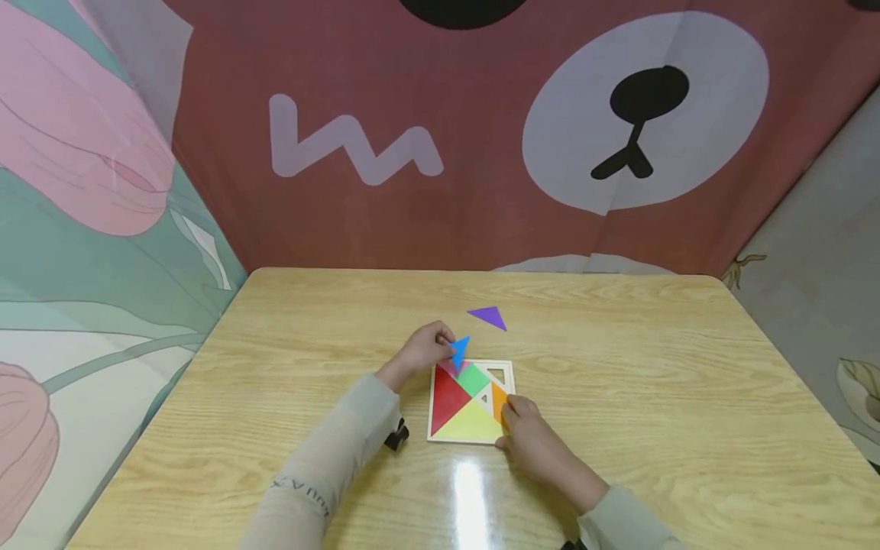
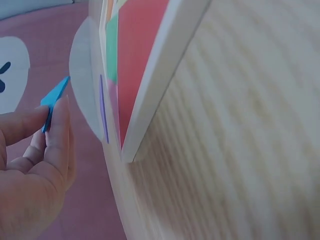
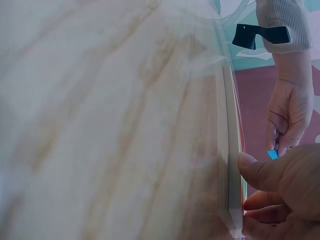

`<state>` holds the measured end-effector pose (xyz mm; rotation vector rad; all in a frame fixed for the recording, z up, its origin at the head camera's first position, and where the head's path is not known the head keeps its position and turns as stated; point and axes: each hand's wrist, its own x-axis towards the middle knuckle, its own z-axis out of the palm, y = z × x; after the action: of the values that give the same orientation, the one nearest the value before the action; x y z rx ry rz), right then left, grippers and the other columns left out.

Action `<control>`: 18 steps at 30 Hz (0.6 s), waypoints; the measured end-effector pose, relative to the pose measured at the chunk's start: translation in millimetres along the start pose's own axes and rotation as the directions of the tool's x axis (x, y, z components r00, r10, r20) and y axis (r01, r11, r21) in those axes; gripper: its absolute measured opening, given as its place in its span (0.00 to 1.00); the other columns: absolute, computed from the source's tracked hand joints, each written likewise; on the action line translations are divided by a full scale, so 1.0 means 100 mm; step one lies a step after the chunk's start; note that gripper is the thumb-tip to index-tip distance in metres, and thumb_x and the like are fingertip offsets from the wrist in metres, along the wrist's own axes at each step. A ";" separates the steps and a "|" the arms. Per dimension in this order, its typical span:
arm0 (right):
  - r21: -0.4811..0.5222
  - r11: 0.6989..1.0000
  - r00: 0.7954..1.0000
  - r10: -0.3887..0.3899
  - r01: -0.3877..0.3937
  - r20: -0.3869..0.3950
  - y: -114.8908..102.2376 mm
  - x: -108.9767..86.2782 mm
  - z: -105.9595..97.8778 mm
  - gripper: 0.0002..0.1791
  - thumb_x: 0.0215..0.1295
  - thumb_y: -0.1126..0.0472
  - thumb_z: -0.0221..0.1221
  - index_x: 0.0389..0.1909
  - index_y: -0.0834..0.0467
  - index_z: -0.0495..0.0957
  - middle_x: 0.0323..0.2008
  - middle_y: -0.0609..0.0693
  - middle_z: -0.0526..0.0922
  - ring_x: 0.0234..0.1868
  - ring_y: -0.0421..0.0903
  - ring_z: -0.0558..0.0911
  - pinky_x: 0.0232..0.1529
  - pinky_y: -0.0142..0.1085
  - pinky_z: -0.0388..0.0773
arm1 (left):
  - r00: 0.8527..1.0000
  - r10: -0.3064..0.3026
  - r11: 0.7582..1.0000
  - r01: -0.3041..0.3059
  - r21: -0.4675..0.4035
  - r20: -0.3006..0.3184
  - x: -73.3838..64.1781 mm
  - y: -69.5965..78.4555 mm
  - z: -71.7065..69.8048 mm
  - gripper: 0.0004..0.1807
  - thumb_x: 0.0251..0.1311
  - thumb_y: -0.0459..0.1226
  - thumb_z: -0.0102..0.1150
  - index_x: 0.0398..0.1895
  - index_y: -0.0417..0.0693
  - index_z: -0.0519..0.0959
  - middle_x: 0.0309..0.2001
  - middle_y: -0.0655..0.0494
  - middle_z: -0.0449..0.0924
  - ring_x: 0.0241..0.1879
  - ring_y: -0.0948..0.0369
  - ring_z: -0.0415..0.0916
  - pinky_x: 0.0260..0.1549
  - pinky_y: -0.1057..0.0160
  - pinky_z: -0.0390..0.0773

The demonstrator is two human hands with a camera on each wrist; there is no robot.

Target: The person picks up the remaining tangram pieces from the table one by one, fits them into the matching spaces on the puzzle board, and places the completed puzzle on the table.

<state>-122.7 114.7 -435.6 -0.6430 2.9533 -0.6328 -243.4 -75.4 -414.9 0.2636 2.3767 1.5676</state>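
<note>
My left hand point(image 1: 426, 347) pinches a blue triangle point(image 1: 460, 351) between thumb and fingers, over the far left part of a white-framed tangram board point(image 1: 461, 441). In the left wrist view the blue triangle point(image 2: 54, 97) is tilted in the fingertips, apart from the board. My right hand point(image 1: 535, 439) grips the board's near right corner, thumb at the front edge and fingers at the right side. Set in the board are a red triangle point(image 1: 447, 399), a yellow triangle point(image 1: 470, 424), a green square point(image 1: 472, 380), an orange piece point(image 1: 499, 401) and a partly hidden pink piece point(image 1: 448, 367).
A purple triangle point(image 1: 490, 316) lies on the wooden table point(image 1: 309, 321) beyond the board. Two triangular cut-outs show in the board's white base. A printed cloth point(image 1: 481, 221) hangs behind the table's far edge.
</note>
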 end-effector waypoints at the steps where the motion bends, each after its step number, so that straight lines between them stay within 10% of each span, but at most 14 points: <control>1: -0.004 1.000 1.000 0.003 -0.003 0.004 0.00 0.00 0.00 0.30 0.51 0.60 0.59 0.48 0.79 0.65 0.52 0.70 0.63 0.55 0.62 0.61 0.55 0.48 0.58 | 1.000 0.003 1.000 -0.004 0.006 0.017 -0.02 0.01 0.00 0.06 0.51 0.24 0.51 0.32 0.34 0.69 0.25 0.50 0.68 0.24 0.59 0.72 0.28 0.65 0.75; 18: -0.043 0.998 0.999 -0.036 0.036 -0.007 0.01 0.01 0.00 0.24 0.50 0.61 0.60 0.45 0.73 0.71 0.49 0.67 0.70 0.52 0.63 0.65 0.52 0.49 0.63 | 0.990 -0.048 0.998 0.041 0.051 0.130 -0.13 -0.04 0.14 0.06 0.50 0.24 0.51 0.33 0.35 0.70 0.27 0.50 0.67 0.26 0.60 0.69 0.28 0.65 0.76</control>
<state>-123.5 115.2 -436.3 -0.7007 2.9762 -0.5765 -226.9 -68.7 -422.4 0.3114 2.3053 1.4294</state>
